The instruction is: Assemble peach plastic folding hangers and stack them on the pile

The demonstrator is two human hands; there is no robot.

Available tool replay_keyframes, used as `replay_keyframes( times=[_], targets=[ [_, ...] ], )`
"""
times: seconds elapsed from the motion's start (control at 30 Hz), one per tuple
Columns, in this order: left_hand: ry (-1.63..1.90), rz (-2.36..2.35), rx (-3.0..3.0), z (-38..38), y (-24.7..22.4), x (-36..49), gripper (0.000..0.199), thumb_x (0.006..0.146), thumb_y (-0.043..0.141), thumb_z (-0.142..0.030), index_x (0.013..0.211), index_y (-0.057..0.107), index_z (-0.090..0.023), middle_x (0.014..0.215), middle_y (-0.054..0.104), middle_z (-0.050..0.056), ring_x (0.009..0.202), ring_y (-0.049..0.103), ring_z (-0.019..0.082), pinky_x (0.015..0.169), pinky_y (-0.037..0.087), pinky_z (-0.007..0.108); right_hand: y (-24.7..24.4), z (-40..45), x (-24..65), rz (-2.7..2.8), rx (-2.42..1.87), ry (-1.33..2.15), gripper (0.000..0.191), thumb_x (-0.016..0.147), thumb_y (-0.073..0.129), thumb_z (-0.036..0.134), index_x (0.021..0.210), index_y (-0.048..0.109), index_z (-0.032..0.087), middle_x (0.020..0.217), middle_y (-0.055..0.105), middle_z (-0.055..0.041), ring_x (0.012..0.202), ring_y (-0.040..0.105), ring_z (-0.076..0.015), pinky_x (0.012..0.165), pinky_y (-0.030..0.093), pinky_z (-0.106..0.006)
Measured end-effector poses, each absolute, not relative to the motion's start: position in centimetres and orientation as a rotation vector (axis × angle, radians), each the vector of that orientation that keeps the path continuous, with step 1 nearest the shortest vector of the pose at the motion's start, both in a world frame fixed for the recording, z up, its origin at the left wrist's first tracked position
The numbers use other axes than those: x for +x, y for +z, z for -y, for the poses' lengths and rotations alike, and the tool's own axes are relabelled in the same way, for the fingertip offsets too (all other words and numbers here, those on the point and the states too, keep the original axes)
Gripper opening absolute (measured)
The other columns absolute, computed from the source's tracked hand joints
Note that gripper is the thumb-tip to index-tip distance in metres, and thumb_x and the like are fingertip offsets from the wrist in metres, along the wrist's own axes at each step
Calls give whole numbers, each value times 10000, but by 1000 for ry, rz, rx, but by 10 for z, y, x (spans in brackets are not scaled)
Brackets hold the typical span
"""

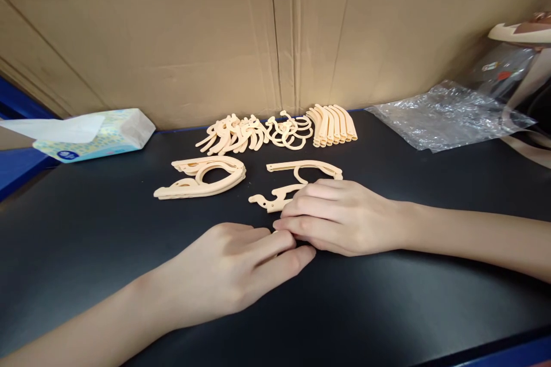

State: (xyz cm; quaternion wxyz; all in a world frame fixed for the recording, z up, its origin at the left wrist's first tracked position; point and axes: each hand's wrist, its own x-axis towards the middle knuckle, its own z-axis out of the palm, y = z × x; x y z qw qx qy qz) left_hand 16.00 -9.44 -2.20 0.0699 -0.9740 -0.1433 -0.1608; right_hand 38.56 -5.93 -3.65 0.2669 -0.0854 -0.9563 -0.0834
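My left hand [232,266] is closed, its fingertips pinched together and meeting those of my right hand [344,218] low over the black table. A tiny pale bit shows between the fingers; what they hold is mostly hidden. My right hand is curled and covers part of a beige plastic folding hanger [301,166]. A hooked, notched beige piece [275,202] sticks out left from under its fingers. Whether that hand grips these parts, I cannot tell. To the left lies a stack of folded beige hangers [224,183] with round hook openings.
Along the back lie a heap of curved beige arms [236,133], several ring-shaped hooks [290,132] and a row of hanger arms [333,125]. A tissue pack [99,132] sits at left. Clear plastic bags [451,114] lie at right. Cardboard [193,40] stands behind the table [365,309].
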Motion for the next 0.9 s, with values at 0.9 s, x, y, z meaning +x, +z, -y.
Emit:
replay_keyframes(
  times=[0.9],
  targets=[
    [-710,581,-2986,100,-29,156,118,938,509,-66,894,520,-175,886,534,10,547,459,68,467,382,225,-33,62,383,2565,-167,-282,291,1038,385,192,848,602,158,781,659,-14,718,533,-135,619,381,-273]
  ],
)
